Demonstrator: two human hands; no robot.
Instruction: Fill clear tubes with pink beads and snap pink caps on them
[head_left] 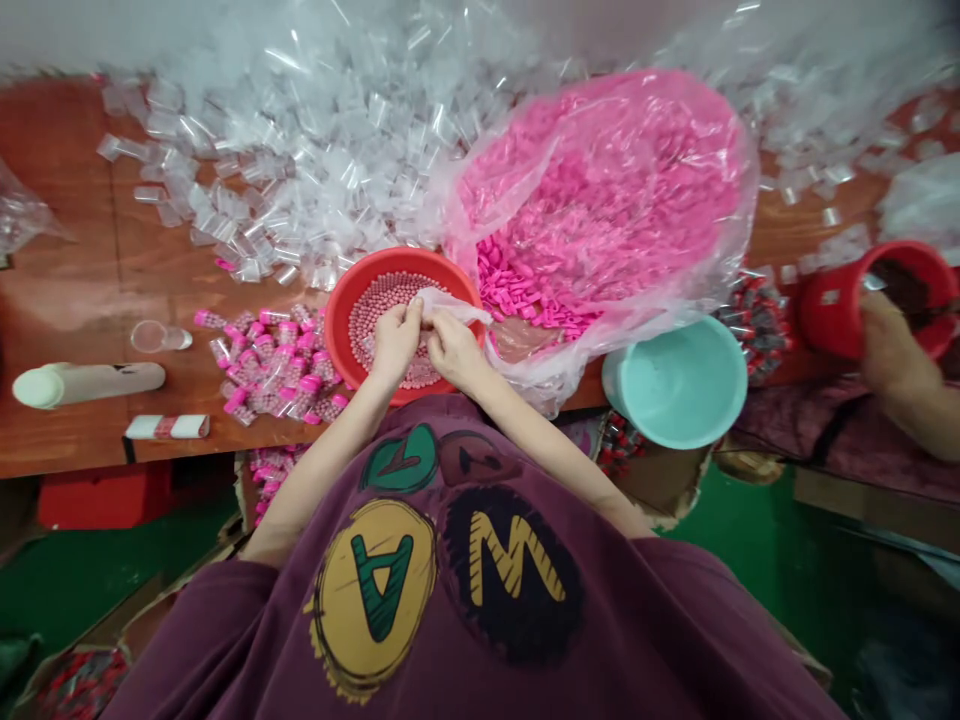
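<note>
Pink-capped vials [289,365] are filled, clear vials [259,215] apparently left unfilled, and bag edge [454,304] seemingly pinched by left hand [397,338] and right hand [456,350].

Co-worker's forearm [934,412] cropped, left-edge bag [21,212] cropped

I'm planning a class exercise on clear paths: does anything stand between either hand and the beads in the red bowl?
Yes, partly: the left hand and right hand appear to pinch whitish plastic, which crosses the right side of the bowl, above some beads. At the bowl's far left, nothing visible covers them.
</note>
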